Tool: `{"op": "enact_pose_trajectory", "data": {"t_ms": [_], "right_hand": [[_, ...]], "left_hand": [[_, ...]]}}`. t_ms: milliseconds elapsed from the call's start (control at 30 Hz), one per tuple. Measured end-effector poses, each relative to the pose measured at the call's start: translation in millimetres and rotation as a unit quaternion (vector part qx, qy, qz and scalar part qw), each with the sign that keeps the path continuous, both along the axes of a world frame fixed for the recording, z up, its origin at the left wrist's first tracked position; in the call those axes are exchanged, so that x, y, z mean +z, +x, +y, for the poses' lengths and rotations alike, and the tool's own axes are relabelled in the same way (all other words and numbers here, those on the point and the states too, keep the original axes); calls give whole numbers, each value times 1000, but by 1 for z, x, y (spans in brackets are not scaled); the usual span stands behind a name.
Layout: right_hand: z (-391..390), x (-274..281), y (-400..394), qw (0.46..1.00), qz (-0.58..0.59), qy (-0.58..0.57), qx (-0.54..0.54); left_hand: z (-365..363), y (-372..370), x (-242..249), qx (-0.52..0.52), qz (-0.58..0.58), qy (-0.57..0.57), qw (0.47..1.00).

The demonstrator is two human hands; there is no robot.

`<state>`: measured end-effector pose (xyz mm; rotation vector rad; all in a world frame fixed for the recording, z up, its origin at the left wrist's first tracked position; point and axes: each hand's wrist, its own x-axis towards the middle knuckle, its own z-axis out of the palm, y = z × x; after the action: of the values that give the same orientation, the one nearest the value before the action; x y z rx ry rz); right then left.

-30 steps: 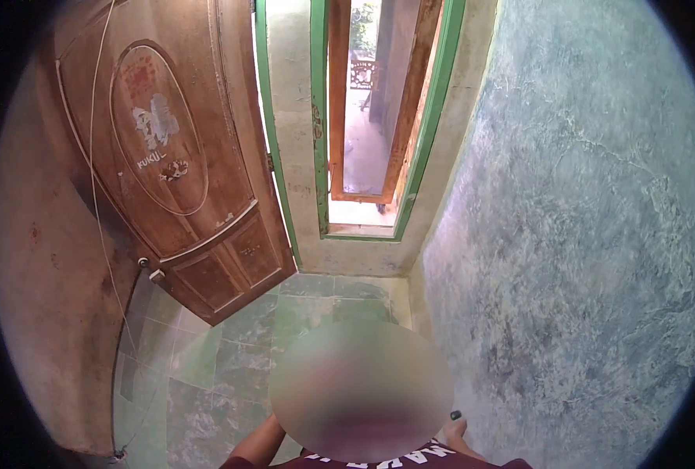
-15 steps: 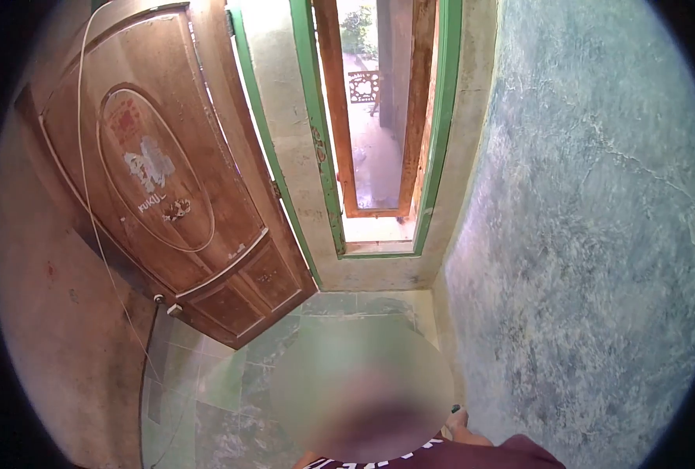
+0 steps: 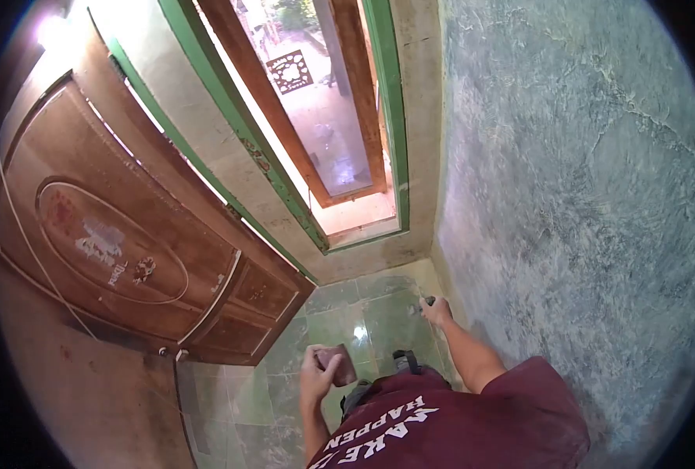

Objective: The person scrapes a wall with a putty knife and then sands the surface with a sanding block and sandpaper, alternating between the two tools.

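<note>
My left hand (image 3: 315, 377) is closed around a flat, reddish-brown rectangular pad (image 3: 338, 365) that looks like sandpaper, with the thumb pressed on its face. It is held in front of my body, over the green tiled floor. My right arm reaches forward beside the textured wall. At its end, my right hand (image 3: 438, 312) is closed on a small dark tool (image 3: 429, 300), mostly hidden by the fingers; its exact kind I cannot tell. The hand is close to the corner at the foot of the grey-blue wall (image 3: 566, 234).
A brown wooden door (image 3: 121, 234) with an oval panel is on the left, and a thin cord (image 3: 39, 262) hangs across it. Ahead is a narrow wooden window (image 3: 375, 168) in a green frame (image 3: 393, 117). Pale dusty patches mark the tiled floor (image 3: 285, 399).
My view has turned and tilted, so door and window sit further left. The right hand shows further forward along the wall. The left hand with its pad, hidden by a blur before, now shows.
</note>
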<state>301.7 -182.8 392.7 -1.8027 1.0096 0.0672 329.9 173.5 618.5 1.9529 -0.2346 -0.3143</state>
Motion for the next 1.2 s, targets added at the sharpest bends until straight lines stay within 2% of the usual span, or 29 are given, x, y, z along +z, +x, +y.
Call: {"op": "enact_pose_trajectory", "data": {"t_ms": [33, 100, 167, 200, 233, 300, 333, 367, 433, 500, 533, 567, 600, 633, 700, 733, 800, 867, 900, 933, 1000, 1067, 1133, 1200], "right_hand": [[-2, 16, 7, 1000, -15, -9, 25], [-3, 20, 21, 998, -38, -21, 44], [0, -6, 5, 985, -25, -164, 51], [1, -16, -9, 982, -12, -182, 38], [1, -24, -24, 979, 2, -200, 23], [5, -42, -64, 985, 3, -6, -170], [10, -59, -86, 952, -18, 45, -302], [12, -86, -108, 897, -41, 94, -430], [17, -140, -173, 838, -47, 85, -537], [45, -156, -229, 739, -176, 74, -646], [68, -142, -250, 723, -166, 67, -667], [84, -116, -273, 762, -6, 31, -647], [103, -96, -293, 778, 157, 1, -608], [126, -83, -307, 762, 167, -2, -626], [167, -61, -340, 638, -26, 49, -768], [192, -56, -346, 557, -131, 70, -817], [238, -55, -349, 355, -348, 98, -862], [279, -11, -364, 365, -396, 62, -840], [297, -14, -390, 348, -436, 34, -829], [316, -25, -415, 333, -474, 8, -815], [335, 56, -402, 296, -529, -5, -795], [349, 71, -405, 287, -517, -12, -806], [365, 75, -400, 276, -490, -51, -825], [379, -4, -407, 376, -341, -109, -855]], "left_hand": [[-14, 4, 3, -24, -7, 22, 999], [-25, 12, -48, -71, 4, -11, 997], [-46, 7, -45, -126, 68, -69, 987], [-54, 4, -39, -148, 119, -121, 974], [-55, 9, -35, -163, 121, -123, 971], [-55, 20, -33, -244, 203, -129, 940], [-53, 28, -36, -258, 200, -123, 937], [-51, 39, -39, -278, 207, -121, 930], [-40, 64, -41, -312, 181, -97, 928], [-29, 93, -34, -344, 204, -70, 914], [-22, 110, -40, -377, 146, -50, 913], [-13, 125, -47, -407, 88, -35, 908], [-3, 141, -55, -415, 113, -47, 902], [2, 157, -61, -422, 136, -61, 894], [12, 179, -51, -424, 101, -57, 898], [20, 192, -61, -449, 107, -58, 885], [31, 216, -86, -419, -9, -16, 908], [36, 220, -86, -461, -14, -9, 887], [49, 218, -83, -472, -23, 1, 881], [55, 215, -68, -525, -72, 35, 847], [70, 202, -44, -563, -71, 69, 820], [79, 186, -35, -588, -71, 93, 800], [89, 173, -56, -588, -64, 54, 804], [93, 148, -70, -569, -22, -14, 822]]}}
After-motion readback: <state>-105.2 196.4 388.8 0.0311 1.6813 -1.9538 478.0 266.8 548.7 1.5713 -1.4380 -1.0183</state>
